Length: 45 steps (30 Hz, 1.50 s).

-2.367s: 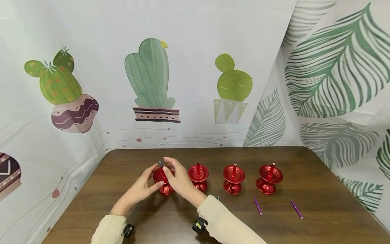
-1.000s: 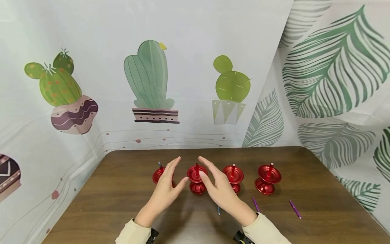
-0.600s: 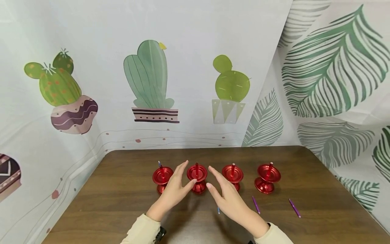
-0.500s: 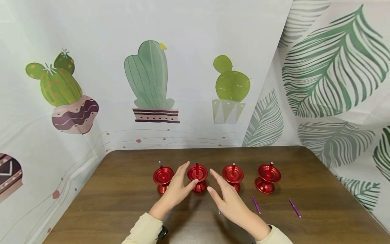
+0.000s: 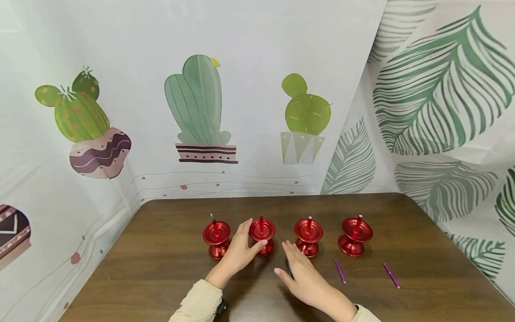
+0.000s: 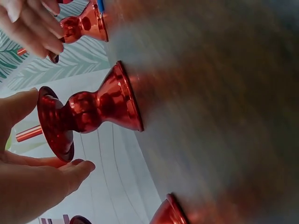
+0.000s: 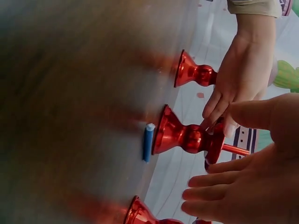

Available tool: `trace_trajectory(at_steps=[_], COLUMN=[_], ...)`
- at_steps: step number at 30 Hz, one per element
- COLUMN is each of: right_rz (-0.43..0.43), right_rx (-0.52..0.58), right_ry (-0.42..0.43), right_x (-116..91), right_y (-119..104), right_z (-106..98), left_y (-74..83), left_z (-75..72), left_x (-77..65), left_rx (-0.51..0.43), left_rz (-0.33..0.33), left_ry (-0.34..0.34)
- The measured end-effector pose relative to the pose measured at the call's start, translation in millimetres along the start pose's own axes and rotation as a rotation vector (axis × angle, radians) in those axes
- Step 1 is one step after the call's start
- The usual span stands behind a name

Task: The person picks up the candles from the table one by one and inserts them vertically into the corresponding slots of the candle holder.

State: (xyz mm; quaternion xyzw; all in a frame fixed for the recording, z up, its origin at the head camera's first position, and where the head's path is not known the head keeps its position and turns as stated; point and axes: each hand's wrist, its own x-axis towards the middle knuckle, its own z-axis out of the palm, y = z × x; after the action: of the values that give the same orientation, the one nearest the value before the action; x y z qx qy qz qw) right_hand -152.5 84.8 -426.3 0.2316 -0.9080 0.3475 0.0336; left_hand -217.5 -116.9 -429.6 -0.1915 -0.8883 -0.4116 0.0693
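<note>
Neatly spaced, four shiny red holders stood in a row on the brown tabletop (image 5: 161,250), each with a flared foot, a shallow dish on top and an upright tube rising from the dish's middle. The far-left holder (image 5: 217,239) carried a thin stick with a bluish tip (image 5: 212,218), poking up out of its tube at a slight tilt. Next along, the second holder (image 5: 263,235) was in the grasp of the left hand (image 5: 238,254), its thumb at the near side of the dish rim and its fingers round the other side. Its tube had a dark top; how deep that went could not be told. The third holder (image 5: 308,237) and the far-right holder (image 5: 355,237) had tubes with pale ends, too small to read as hollow or filled.

The right hand (image 5: 306,279) was released, fingers extended, poised near the blue stick (image 7: 148,144), which lay on the tabletop just beside the second holder's foot. Farther right, two purple sticks (image 5: 339,271) (image 5: 391,275) lay apart, in front of the far-right holder and off to its right.
</note>
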Motion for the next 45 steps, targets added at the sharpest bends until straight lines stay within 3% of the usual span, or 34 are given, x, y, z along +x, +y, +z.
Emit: trace_trajectory(at_steps=[8,20,28,35,39,45], right_rz=[0.083,0.168,0.096,-0.061,-0.074,-0.067], right_rx=[-0.047,-0.143,-0.234,-0.488,-0.551,-0.585], right_ry=[-0.128,-0.198,-0.201,-0.04,0.0,-0.033], right_x=[-4.4,-2.2,5.3,16.6,20.0,20.6], right_y=[8.0,12.0,11.2,8.1,7.6,6.4], right_z=[0.7,3.1,7.6,14.9,17.9,19.3], left_y=[-2.2,-2.5,-3.1,-3.9,-3.1,-2.0], left_z=[1.2,3.2,2.4,1.9,2.2,1.7], left_x=[1.6,2.6,3.2,3.7,3.7,3.5], left_rx=[-0.02,-0.021,-0.023,-0.014,-0.014,-0.01], left_rz=[-0.028,-0.027,-0.033,-0.025,-0.019,-0.027], left_ry=[-0.007,0.001,-0.003,-0.001,0.002,-0.005])
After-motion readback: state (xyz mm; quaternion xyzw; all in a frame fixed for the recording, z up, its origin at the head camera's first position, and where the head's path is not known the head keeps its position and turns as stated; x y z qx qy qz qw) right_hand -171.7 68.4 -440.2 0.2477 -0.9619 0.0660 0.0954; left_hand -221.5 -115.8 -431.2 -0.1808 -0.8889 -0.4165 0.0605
